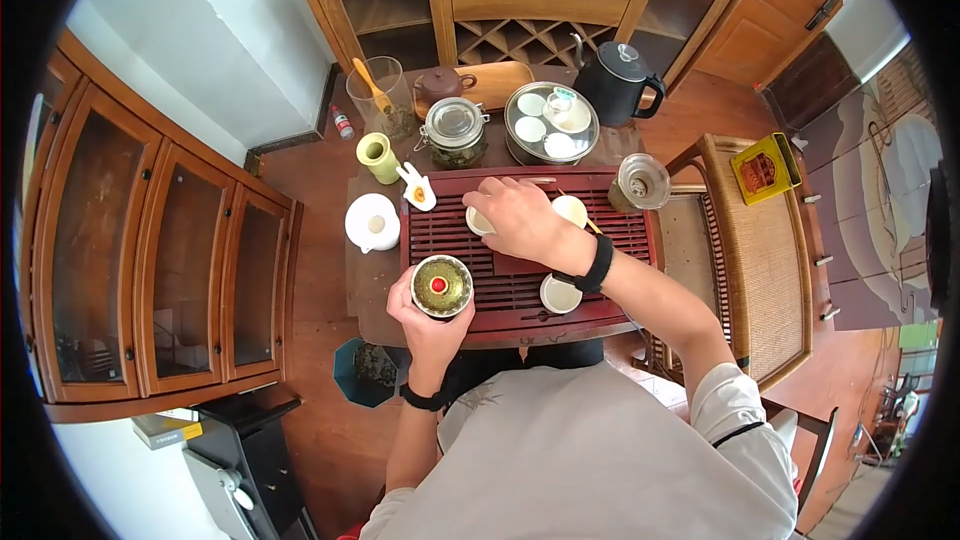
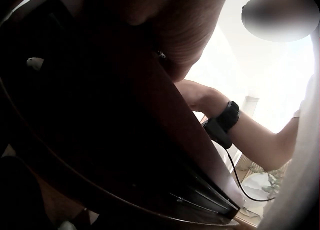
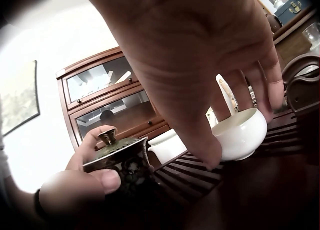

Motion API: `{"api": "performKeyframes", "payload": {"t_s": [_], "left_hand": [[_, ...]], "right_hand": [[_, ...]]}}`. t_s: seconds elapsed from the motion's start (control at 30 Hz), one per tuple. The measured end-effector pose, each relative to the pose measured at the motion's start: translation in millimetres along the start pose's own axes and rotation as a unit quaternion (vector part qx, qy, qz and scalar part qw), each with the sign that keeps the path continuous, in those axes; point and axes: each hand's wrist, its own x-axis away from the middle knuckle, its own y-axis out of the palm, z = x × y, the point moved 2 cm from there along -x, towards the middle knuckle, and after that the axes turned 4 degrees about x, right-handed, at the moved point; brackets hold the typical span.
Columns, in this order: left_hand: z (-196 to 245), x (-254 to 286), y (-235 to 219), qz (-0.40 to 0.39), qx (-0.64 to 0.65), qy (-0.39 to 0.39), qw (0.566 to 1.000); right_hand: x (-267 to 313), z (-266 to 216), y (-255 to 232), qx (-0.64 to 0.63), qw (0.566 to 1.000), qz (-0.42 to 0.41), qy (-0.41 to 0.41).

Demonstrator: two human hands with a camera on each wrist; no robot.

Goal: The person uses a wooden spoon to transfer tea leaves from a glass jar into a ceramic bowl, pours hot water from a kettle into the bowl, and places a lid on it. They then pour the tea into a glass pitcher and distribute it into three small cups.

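Note:
My left hand (image 1: 432, 335) grips a lidded tea bowl (image 1: 452, 292) at the tea tray's front left. The bowl has a green-gold lid with a red knob, and in the right wrist view its dark patterned side shows. Over the slatted red-brown tea tray (image 1: 505, 312), my right hand (image 1: 525, 225) holds a small white teacup (image 3: 242, 137), thumb on the near side and fingers behind. Another white cup (image 1: 570, 207) sits right of this hand, and a third white cup (image 1: 561, 296) stands near the front. The left wrist view is mostly dark.
Left of the tray stand a white pitcher (image 1: 368, 225) and a yellow-green vase (image 1: 379, 158). Behind it are a lidded glass jar (image 1: 455, 128), a round metal tray (image 1: 520, 147) with cups and a black kettle (image 1: 620, 85). A glass vessel (image 1: 640, 183) stands at the right.

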Motion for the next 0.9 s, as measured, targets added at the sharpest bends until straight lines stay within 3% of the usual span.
{"api": "performKeyframes", "payload": {"t_s": [0.27, 0.33, 0.57, 0.9], "left_hand": [[-2.5, 1.1, 0.8, -0.006, 0.034, -0.011, 0.999], [-1.8, 0.6, 0.6, -0.009, 0.028, -0.01, 1.0], [0.5, -0.3, 1.2, -0.002, 0.031, -0.01, 0.999], [-2.3, -0.1, 1.5, 0.005, 0.012, 0.013, 1.0]], "right_hand": [[20.3, 4.0, -10.4, 0.006, 1.0, 0.002, 0.007], [23.9, 0.3, -20.9, -0.008, 0.998, 0.063, 0.006], [71.1, -10.5, -77.3, -0.119, 0.979, 0.148, 0.067], [174.5, -19.7, -25.2, -0.164, 0.977, 0.088, 0.106]]}}
